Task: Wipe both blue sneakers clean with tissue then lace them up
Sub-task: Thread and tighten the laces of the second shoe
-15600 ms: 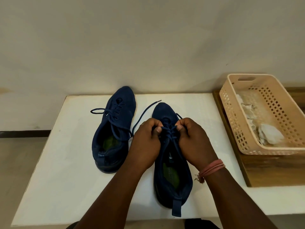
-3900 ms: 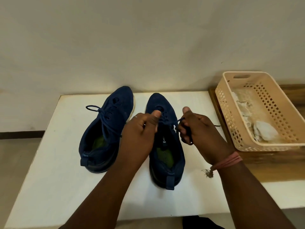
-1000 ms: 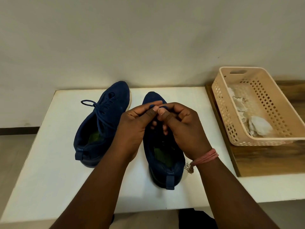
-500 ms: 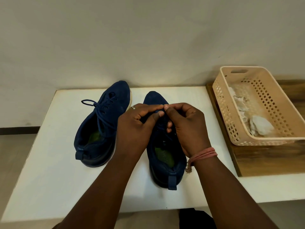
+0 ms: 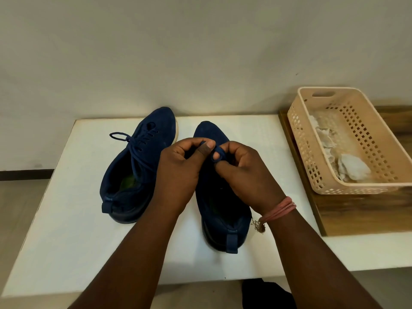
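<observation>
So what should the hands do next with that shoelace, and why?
Probably pull the loop snug to finish the bow. Both the left hand and the right hand pinch the lace above the right shoe, with a small loop showing at the right hand's fingertips. The left shoe already has a tied bow, so this knot looks like the last bit.

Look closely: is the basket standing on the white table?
No, the basket stands on a wooden board beside the white table.
</observation>
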